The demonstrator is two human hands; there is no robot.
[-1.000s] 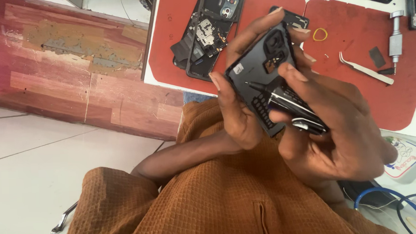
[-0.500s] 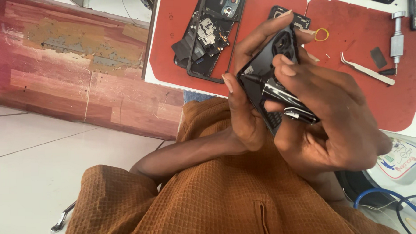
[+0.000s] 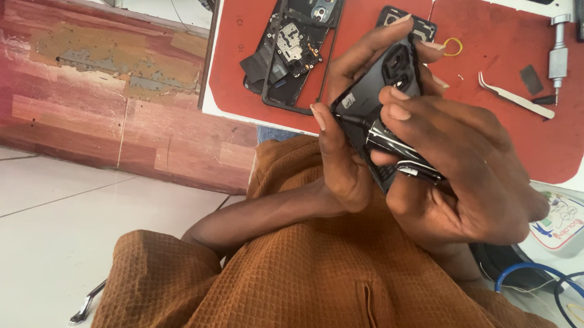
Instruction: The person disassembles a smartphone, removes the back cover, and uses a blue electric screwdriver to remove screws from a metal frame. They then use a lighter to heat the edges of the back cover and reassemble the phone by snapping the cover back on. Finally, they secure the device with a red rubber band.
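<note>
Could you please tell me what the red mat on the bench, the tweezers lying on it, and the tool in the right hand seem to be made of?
Red mat: likely rubber or silicone, matte, with worn pale edges. Tweezers: metal by their bright silver sheen and thin pointed tips. Tool in the right hand: seemingly a dark plastic or metal body with shiny chrome-like bands; the look leaves it open.
</note>
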